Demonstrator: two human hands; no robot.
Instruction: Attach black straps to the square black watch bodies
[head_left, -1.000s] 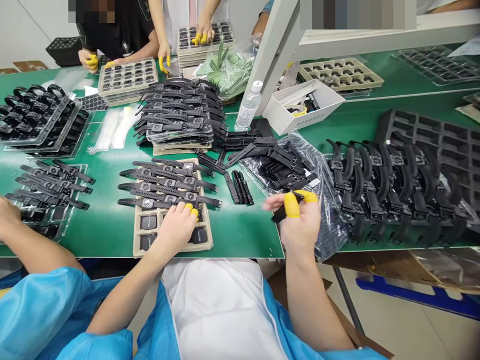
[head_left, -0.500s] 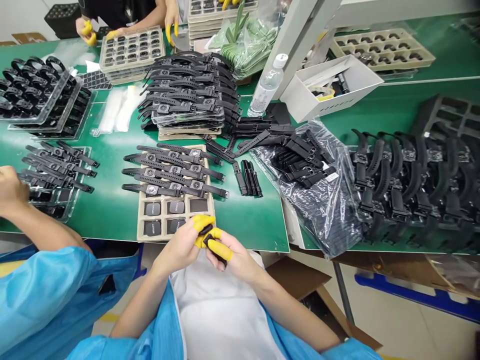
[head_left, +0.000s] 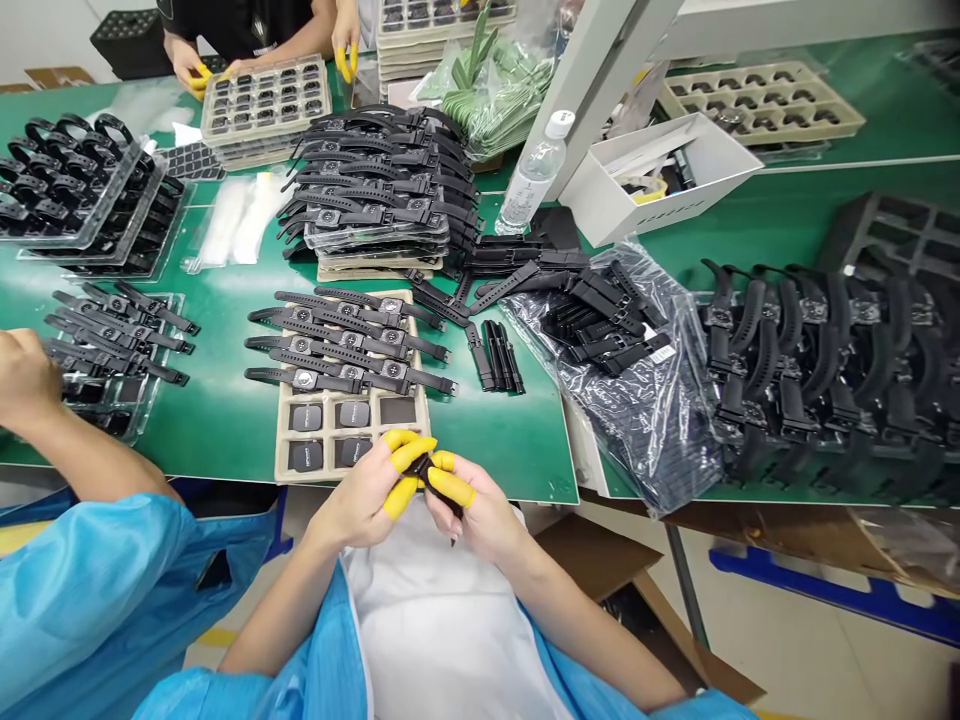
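Above my lap, at the front edge of the table, both hands meet in yellow finger cots. Pinched in my left hand [head_left: 366, 497] is a dark watch case [head_left: 417, 466], mostly hidden by the fingers. My right hand [head_left: 480, 508] grips a black watch strap [head_left: 442, 493], its end against the case; whether the two are joined I cannot tell. Just beyond lies a beige tray [head_left: 328, 432] with square dark watch faces in its front cells. Strapped black watches [head_left: 349, 342] lie in rows across its back. Several loose straps [head_left: 502, 357] lie to the right.
Stacked trays of watches [head_left: 382, 170] stand behind. A water bottle [head_left: 534, 172], a white box [head_left: 675, 185] and a plastic bag with straps [head_left: 652, 420] are to the right. More watches [head_left: 817, 350] fill the far right. A co-worker's arm [head_left: 82, 440] is at left.
My hands have drawn together, and the strap end has come up against the watch case. My left fingers have shifted around the case. Across the table, a co-worker's hands have moved slightly.
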